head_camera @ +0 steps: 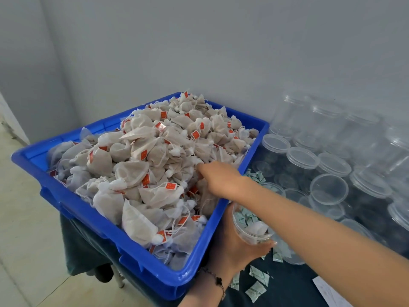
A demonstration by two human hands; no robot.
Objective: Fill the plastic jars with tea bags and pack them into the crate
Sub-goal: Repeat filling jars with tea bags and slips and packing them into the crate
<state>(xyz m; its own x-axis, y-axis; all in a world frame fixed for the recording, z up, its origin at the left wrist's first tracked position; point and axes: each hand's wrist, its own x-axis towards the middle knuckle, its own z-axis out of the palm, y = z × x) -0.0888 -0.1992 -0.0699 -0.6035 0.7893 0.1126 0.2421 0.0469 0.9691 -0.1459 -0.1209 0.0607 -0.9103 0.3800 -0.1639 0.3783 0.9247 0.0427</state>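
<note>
Hundreds of tea bags [141,165] heaped in a blue crate [141,258] on the left of the bench [294,284], piled above the rim. Right hand [218,178] reaches across into the heap near the crate's right wall; its fingers [202,168] curl down into the bags, look to be pinching one, but the tips are buried so can't confirm what is held. Left hand [234,244] grips a clear plastic jar [252,227] from below, fingers wrapped round its base, just beside the crate's right wall. Jar is tilted toward the crate, mouth up, with a few tea bags and what looks like a small sachet already inside; far from full.

Step in hand, judged: grab bags and drop into the jar. To do it well: keep the jar mouth tight against the crate rim so the carry is short, lift bags by the body not the string since strings look tangled and will drag neighbours out, shake loose strays before crossing the rim, keep the jar steady.

Empty jars [327,189] and lids [303,157] crowd the right of the bench; loose white sachets [256,289] lie near the front.

Writing: red tags [171,185] on the bags carry small pale print, too small to read. Sachets have greenish print, unreadable. No brand legible.
</note>
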